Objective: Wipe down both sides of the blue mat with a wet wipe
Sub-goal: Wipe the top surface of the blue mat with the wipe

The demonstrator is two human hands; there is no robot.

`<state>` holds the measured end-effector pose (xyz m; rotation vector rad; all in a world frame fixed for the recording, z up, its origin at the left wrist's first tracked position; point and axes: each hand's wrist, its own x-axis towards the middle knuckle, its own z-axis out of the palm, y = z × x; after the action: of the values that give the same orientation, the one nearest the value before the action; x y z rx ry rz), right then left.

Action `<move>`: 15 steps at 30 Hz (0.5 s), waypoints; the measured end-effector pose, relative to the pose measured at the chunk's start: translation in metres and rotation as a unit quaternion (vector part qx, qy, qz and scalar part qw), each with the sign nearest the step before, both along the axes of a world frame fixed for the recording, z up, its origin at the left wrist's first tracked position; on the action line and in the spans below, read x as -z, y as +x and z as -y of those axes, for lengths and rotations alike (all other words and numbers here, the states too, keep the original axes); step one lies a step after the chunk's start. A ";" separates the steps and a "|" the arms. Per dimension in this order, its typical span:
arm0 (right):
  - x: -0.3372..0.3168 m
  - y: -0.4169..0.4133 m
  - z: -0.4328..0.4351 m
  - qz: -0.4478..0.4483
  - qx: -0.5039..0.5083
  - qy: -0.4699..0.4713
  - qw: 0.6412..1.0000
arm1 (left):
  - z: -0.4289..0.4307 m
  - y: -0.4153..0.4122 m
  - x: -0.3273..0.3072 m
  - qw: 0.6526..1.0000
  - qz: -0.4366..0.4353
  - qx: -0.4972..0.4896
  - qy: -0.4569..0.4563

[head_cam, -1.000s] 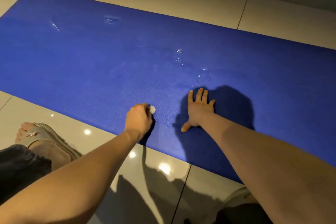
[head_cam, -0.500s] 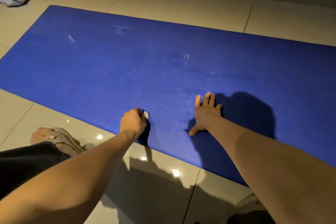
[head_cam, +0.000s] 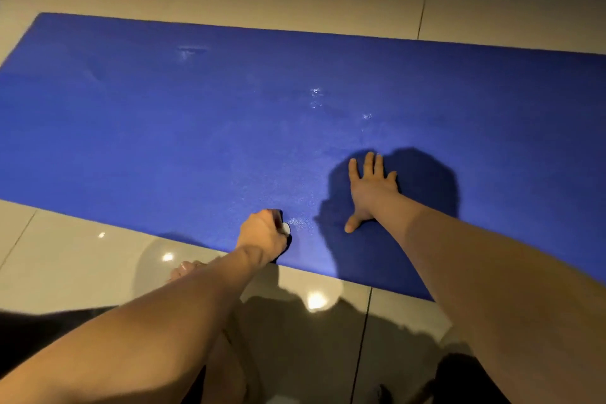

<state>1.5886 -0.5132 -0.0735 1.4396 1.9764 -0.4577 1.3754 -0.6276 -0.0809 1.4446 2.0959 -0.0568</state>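
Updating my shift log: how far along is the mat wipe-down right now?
Done, apparently: wet glints in the middle of the blue mat suggest that patch was wiped. In hand: the left hand grips a balled wet wipe at the near edge, while the right hand presses flat on the mat. Left: the mat lies flat, not yet flipped, so the underside is to do.

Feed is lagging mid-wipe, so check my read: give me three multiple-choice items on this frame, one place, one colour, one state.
1. Where on the mat is the wet wipe? A) far edge B) near edge C) left end
2. Wipe's colour? A) white B) yellow C) black
3. The right hand is: A) a fist B) lifted C) flat, fingers spread

Answers: B, the left hand grips it just inside the near edge; A, a white wad shows at the knuckles; C, palm down on the mat.
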 end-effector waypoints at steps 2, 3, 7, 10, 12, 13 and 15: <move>-0.001 0.000 0.000 0.008 0.010 -0.003 1.000 | 0.003 -0.004 0.003 1.000 0.016 0.013 -0.001; -0.002 -0.002 0.001 0.013 0.019 -0.002 1.000 | 0.003 -0.006 0.003 1.000 0.019 0.017 -0.006; -0.012 -0.015 0.016 0.022 0.034 0.013 0.999 | -0.004 -0.004 -0.005 0.999 0.026 -0.001 -0.042; -0.007 -0.004 0.031 -0.045 0.038 0.069 0.996 | -0.009 0.001 -0.011 0.997 0.052 -0.023 -0.045; -0.003 0.024 0.042 -0.106 0.074 0.094 0.987 | -0.003 -0.002 -0.011 0.997 0.060 -0.041 -0.026; -0.001 0.042 0.051 -0.115 0.103 0.105 0.982 | 0.002 -0.003 -0.009 0.996 0.071 -0.056 -0.012; 0.004 0.081 0.070 -0.093 0.166 0.115 0.975 | 0.012 -0.001 -0.007 0.991 0.097 -0.094 0.014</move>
<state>1.6694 -0.5831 -0.0771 1.9528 1.9883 -0.5387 1.3739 -0.6391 -0.0742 1.2098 2.0679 0.1816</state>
